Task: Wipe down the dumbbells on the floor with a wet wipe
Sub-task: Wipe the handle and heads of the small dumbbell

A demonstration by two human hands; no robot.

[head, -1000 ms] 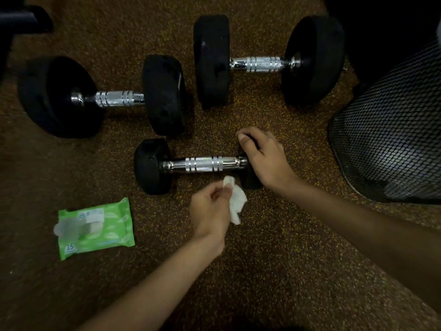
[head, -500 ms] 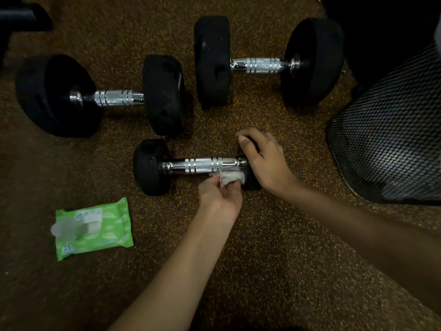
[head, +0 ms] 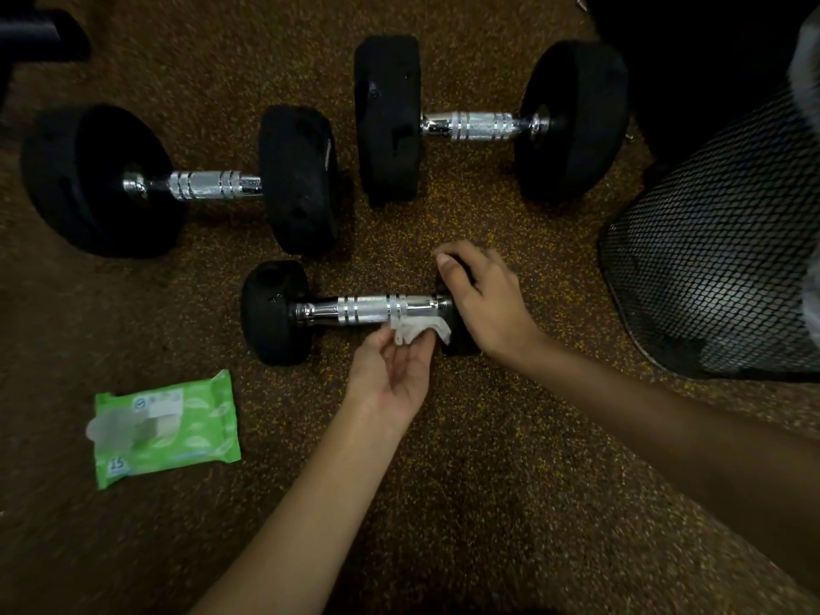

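Note:
Three black dumbbells with chrome handles lie on the speckled floor. The small dumbbell (head: 355, 309) is nearest me. My right hand (head: 486, 304) grips its right head, which is mostly hidden under the fingers. My left hand (head: 390, 375) holds a crumpled white wet wipe (head: 419, 329) against the near underside of the chrome handle, close to the right head. A large dumbbell (head: 199, 184) lies at the far left and another large dumbbell (head: 483, 124) at the far right.
A green pack of wet wipes (head: 164, 426) lies on the floor to the left of my left arm. A black mesh bin (head: 719, 259) lies at the right. A dark object (head: 40, 35) sits in the top left corner.
My left hand moved up from the floor in front of the small dumbbell and brought the wipe onto its handle. It has since turned palm-up under the handle. My right hand stayed on the right head.

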